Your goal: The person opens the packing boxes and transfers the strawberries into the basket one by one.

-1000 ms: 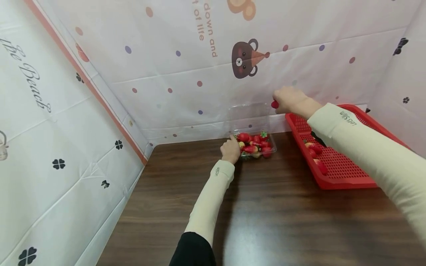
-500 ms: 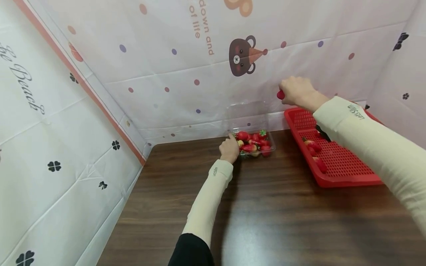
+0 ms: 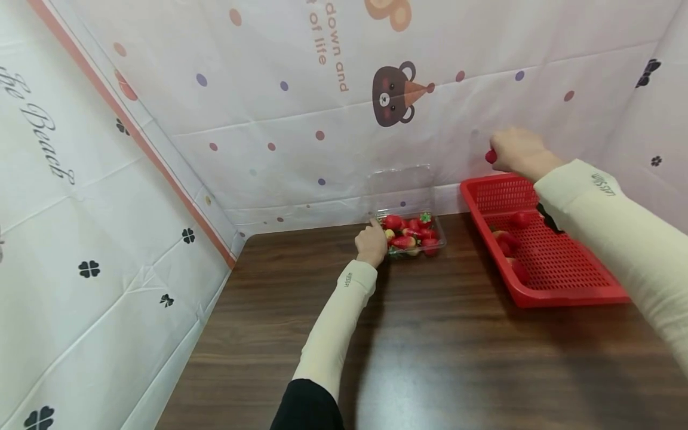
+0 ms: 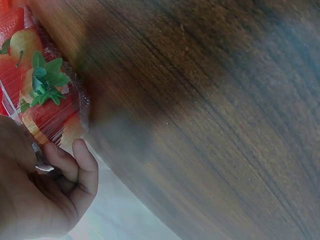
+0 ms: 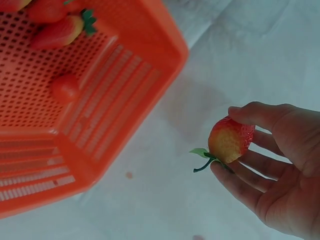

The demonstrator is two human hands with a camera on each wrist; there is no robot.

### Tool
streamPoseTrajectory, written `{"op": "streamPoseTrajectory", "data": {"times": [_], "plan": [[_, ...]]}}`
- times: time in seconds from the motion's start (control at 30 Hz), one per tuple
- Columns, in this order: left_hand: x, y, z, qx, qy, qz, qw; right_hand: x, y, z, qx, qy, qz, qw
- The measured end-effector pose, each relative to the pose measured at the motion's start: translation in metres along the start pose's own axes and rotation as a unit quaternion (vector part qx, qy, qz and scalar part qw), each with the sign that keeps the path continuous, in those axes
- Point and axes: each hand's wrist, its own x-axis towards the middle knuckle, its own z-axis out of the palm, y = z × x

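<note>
My right hand is raised above the back of the red plastic basket. Between thumb and fingers it pinches a strawberry, red and yellow with a green leaf and stem. In the right wrist view this strawberry shows apart from the basket. My left hand grips the left edge of a clear plastic container, its fingers curled at the wall in the left wrist view. Several strawberries fill the container, and its clear lid stands up behind. Several more strawberries lie in the basket.
The container and basket rest on a dark wooden table. A printed white cloth hangs close behind them and along the left and right sides. The basket's walls slope up around its perforated floor.
My right hand, holding the strawberry, has moved right, from beside the container's lid to over the basket's back end. My left hand stays at the container.
</note>
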Motion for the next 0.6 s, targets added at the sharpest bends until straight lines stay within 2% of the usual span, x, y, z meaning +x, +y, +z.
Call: {"op": "streamPoseTrajectory", "data": {"times": [0.47, 0.6], "plan": [[0.002, -0.006, -0.001, 0.008, -0.006, 0.000, 1.0000, -0.008, 0.033, 0.006, 0.009, -0.021, 0.024, 0.999], [0.004, -0.002, 0.002, 0.008, -0.010, 0.003, 0.9999, -0.020, 0.045, 0.011, 0.020, -0.015, 0.021, 0.999]]}}
